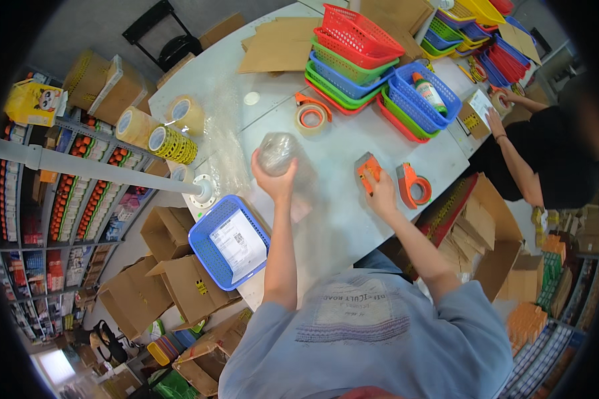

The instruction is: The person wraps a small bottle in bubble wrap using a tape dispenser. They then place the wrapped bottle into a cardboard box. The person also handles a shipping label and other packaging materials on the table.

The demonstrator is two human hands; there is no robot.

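Packing bench seen from above. At the centre of the frame the left hand (275,178) is closed around a bubble-wrapped bundle (276,152), lifted just above the grey table (353,219); a loose tail of the same clear wrap (227,169) trails to the left. The bundle reads as light and rounded, its film skin soft and probably slippery, and its contents cannot be made out, so treat it as fragile: cup it from below around the widest part rather than pinching the film. Right of centre the right hand (378,191) is clamped on an orange tape dispenser (367,167), rigid and easily gripped by its body. A blue basket (227,241) holding a printed sheet lies at lower left.
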